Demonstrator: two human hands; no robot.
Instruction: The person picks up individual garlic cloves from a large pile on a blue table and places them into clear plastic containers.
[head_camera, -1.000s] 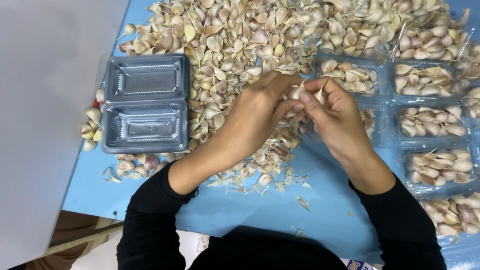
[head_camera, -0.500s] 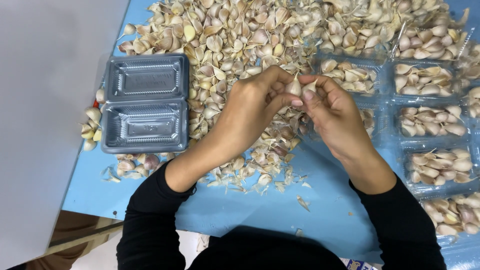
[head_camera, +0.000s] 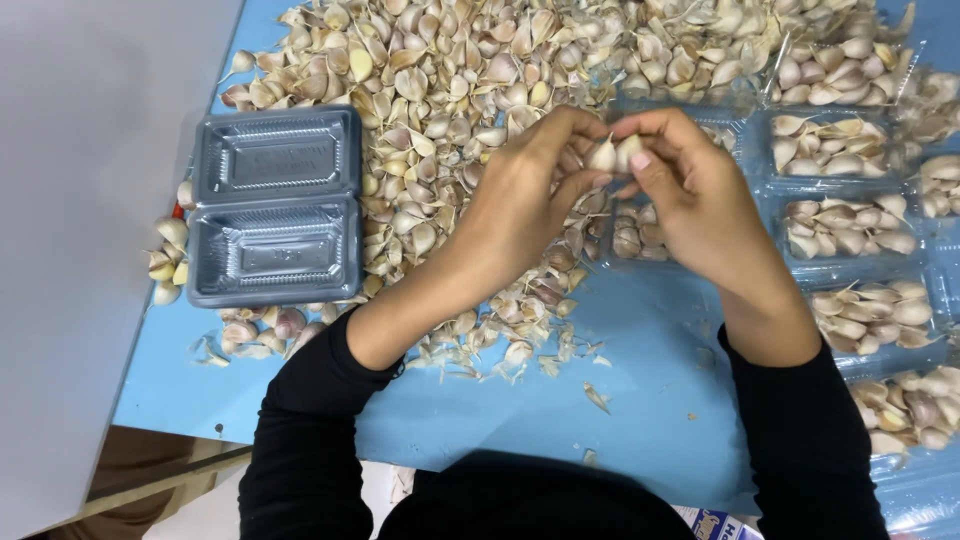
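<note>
Both hands raised slightly, left hand (head_camera: 520, 205) and right hand (head_camera: 695, 200) fingers pinching two garlic cloves (head_camera: 615, 153).

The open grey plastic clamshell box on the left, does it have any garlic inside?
No, both halves of the grey plastic clamshell box lie bare, garlic cloves heaped beside it.

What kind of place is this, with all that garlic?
Probably a small food-packing workplace. A big heap of garlic cloves covers a blue table, clear plastic trays hold sorted cloves, and an empty grey tray lies open beside them.
</note>
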